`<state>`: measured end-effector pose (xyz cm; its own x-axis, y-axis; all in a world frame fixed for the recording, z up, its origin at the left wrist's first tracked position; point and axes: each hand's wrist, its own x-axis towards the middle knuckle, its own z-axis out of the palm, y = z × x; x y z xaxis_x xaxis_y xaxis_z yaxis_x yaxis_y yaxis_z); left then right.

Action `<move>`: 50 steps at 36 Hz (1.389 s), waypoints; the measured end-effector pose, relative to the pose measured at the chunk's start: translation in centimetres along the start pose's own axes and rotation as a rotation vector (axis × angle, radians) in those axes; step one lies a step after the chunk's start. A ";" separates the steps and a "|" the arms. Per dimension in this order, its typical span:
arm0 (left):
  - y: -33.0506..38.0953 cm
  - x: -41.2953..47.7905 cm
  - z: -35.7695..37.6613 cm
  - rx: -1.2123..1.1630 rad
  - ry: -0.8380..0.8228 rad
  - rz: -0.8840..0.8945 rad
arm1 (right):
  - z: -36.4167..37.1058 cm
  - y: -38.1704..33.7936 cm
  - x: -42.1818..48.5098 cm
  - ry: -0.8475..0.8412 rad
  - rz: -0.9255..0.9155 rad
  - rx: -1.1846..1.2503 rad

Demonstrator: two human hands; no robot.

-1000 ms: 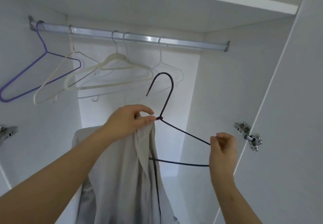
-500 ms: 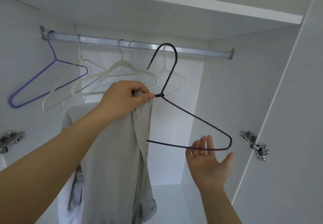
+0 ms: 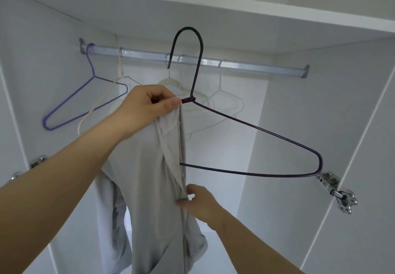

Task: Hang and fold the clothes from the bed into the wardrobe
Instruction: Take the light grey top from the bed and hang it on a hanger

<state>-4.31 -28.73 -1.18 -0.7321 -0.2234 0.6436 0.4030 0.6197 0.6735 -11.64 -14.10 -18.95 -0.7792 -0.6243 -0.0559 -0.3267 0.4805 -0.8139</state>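
Left hand [image 3: 147, 105] pinches the black hanger [image 3: 188, 100] at its neck, hook now lifted level with the rail [image 3: 256, 67] near its middle, not yet hooked; right hand [image 3: 201, 204], open a moment ago, now pinches the grey garment [image 3: 149, 177] at its edge below the bar, probably to spread it.

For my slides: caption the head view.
Left hand holds dark wire hanger with grey garment near metal rail; right hand pinches garment.

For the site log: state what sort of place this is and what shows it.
Inside a white wardrobe, probably in a bedroom: a metal rail with empty hangers under a shelf, and a door hinge. The left hand grips a dark hanger bearing a grey garment, which the right hand pinches.
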 end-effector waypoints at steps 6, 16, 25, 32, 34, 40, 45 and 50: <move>-1.1 0.0 -1.9 -0.001 0.045 -0.039 | -2.7 0.6 -0.3 -0.181 0.056 0.288; -1.3 0.4 -3.0 0.005 -0.021 -0.024 | -4.1 0.7 -1.4 -0.670 0.203 0.129; -2.6 -0.4 -5.0 0.117 -0.258 -0.047 | -8.9 2.7 -0.3 -0.129 0.071 -0.144; -3.4 -0.9 -6.1 0.250 -0.335 -0.032 | -11.0 2.0 -0.4 0.249 0.024 -0.056; -3.5 -0.9 -6.2 0.291 -0.316 -0.016 | -11.4 1.2 -0.7 0.287 -0.037 -0.123; -3.9 -1.0 -6.4 0.424 -0.236 0.022 | -13.1 -2.5 -1.6 0.259 -0.089 -0.261; -4.2 -1.2 -6.2 0.387 -0.118 0.000 | -13.3 -5.9 -1.7 0.276 -0.049 0.107; -4.4 -2.2 -4.5 0.453 -0.065 -0.019 | -13.2 -8.4 -1.2 0.270 0.113 0.434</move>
<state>-2.02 -34.35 -3.88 -0.7761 -0.1989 0.5985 0.1192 0.8856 0.4489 -15.00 -9.24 -4.46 -0.9257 -0.3747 -0.0522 -0.0259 0.2003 -0.9794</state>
